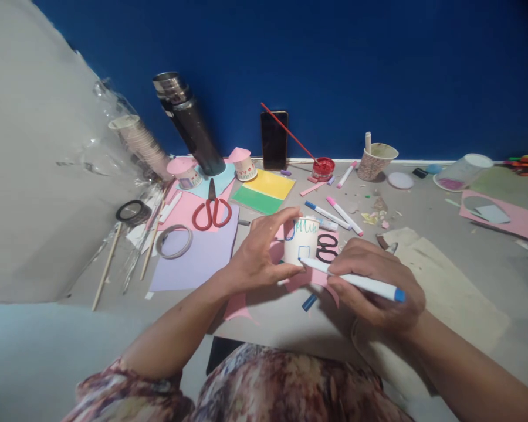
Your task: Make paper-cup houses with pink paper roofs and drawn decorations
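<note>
My left hand point(264, 249) grips a small white paper cup point(294, 246) between thumb and fingers, above the front of the table. Green strokes run along the cup's upper edge, and a blue square is drawn lower on its side. In my right hand point(381, 284) is a white marker with a blue end point(361, 282); its blue tip touches the cup beside the square. A blue marker cap point(309, 302) lies below the cup. Just behind the cup, black scissor handles point(327, 247) rest on pink paper, their blades hidden.
Red-handled scissors point(212, 211), a tape roll point(174, 241) and coloured paper sheets point(193, 269) lie to the left. Farther back stand a dark flask point(193, 129), two pink-roofed cups point(243, 164), a phone point(274, 140) and a red paint pot point(322, 170). Markers point(328, 214) lie behind the cup.
</note>
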Available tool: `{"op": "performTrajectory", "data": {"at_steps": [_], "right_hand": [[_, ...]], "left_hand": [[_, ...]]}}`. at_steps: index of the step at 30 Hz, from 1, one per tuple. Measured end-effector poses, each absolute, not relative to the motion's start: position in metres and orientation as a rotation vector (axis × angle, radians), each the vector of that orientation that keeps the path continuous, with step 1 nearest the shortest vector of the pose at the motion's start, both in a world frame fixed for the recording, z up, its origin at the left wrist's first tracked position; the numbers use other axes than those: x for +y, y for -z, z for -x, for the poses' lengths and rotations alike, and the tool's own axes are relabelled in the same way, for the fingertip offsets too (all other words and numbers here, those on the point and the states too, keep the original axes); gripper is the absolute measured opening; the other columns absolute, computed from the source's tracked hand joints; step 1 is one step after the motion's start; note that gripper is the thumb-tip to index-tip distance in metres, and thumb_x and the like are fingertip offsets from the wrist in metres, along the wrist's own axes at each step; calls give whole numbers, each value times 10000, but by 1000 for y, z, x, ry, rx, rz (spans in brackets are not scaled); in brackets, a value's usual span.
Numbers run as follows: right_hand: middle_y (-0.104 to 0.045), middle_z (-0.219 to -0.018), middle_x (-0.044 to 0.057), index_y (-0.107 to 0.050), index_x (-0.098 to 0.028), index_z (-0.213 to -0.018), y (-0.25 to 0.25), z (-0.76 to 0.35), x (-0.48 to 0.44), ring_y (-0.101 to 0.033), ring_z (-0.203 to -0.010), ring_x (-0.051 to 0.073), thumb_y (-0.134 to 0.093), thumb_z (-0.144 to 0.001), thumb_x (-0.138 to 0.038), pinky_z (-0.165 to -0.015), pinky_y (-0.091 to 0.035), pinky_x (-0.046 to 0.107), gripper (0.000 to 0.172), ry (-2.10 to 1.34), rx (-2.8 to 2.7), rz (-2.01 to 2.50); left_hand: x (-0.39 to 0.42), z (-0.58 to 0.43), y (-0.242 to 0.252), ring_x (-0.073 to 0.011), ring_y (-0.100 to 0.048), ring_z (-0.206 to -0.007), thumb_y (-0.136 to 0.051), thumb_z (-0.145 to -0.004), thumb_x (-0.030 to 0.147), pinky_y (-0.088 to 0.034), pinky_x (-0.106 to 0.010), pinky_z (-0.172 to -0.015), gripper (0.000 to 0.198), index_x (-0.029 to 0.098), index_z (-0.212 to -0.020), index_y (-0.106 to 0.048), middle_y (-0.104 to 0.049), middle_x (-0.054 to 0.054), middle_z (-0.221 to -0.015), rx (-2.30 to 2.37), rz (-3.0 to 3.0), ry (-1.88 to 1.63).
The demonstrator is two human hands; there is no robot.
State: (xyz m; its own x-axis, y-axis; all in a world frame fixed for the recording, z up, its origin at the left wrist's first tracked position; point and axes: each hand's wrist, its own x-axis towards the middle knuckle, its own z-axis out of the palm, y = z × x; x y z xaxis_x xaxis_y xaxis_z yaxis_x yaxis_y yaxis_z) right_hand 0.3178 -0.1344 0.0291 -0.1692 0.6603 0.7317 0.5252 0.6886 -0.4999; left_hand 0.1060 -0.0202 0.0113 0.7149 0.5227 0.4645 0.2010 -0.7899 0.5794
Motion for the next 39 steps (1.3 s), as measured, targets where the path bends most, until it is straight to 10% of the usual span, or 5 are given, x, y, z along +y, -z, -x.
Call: {"op": "performTrajectory", "data": {"at_steps": [39], "right_hand": [[-716,-687,39,-702,-174,-930,-29,-318,-133,-659,-622,164,-675,-880,-78,-606,-521,287,112,-72,-1762,964]], "left_hand": [[-23,-109,-11,-320,-631,-1272,-845,-835,387,-450,-447,-1078,824,235,-1524,-419,-656,-147,-1426,528,-2484,-936]]}}
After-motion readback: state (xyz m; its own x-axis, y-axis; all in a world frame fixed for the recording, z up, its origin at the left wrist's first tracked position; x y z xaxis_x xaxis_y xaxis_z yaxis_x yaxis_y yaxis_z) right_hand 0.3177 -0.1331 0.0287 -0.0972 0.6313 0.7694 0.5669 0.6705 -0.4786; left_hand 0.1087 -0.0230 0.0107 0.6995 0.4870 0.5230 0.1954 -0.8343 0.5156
